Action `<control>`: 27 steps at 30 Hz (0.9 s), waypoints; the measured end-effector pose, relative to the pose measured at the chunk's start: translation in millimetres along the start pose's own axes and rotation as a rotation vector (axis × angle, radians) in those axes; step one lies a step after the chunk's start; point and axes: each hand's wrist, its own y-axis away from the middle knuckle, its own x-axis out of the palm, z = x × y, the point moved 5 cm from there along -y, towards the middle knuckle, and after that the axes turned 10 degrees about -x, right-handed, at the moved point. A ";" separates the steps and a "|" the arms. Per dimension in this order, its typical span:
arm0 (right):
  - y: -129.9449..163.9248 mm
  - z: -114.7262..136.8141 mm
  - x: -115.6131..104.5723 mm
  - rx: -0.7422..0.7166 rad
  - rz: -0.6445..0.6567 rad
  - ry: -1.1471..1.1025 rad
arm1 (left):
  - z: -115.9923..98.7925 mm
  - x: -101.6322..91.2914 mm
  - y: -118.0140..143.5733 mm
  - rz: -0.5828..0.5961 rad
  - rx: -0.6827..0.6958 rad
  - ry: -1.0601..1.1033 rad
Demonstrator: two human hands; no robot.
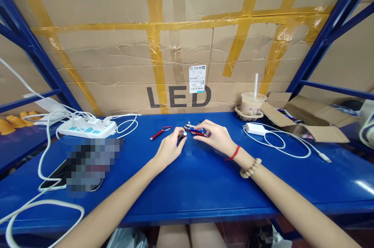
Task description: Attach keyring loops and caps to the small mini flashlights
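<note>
My left hand (168,150) is closed around a short dark cylinder (182,136) with a silvery end, which looks like a mini flashlight. Just right of it, the fingers of my right hand (216,135) curl around a slim red mini flashlight (199,133) lying in a small cluster. Blue and silver pieces (190,126) show behind that red one, partly hidden by my fingers. Another red mini flashlight (157,135), with a red clip at its end, lies on the blue table (187,185) to the left of my left hand.
A white power strip (87,128) with plugs and cables stands at left, behind a blurred phone-like device (90,166). To the right are a lidded drink cup (251,103), a white adapter (256,128) with coiled cable and an open cardboard box (309,119). A large carton (117,64) backs the table.
</note>
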 end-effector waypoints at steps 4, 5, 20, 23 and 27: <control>2.0 -9.2 7.2 -0.004 0.223 0.133 | -2.3 -3.7 0.1 -0.033 -0.004 -0.030; 2.5 -11.0 9.2 -0.006 0.245 0.149 | -3.2 -3.8 -0.1 -0.024 0.010 -0.043; 3.5 -10.4 7.9 0.009 0.204 0.146 | 3.2 12.0 -1.2 0.214 0.177 -0.183; 5.4 -13.0 7.2 0.018 0.186 0.144 | 5.1 13.4 0.9 0.225 0.162 -0.200; 6.5 -17.5 0.6 0.022 0.128 0.138 | -1.1 7.0 0.5 0.194 0.163 -0.272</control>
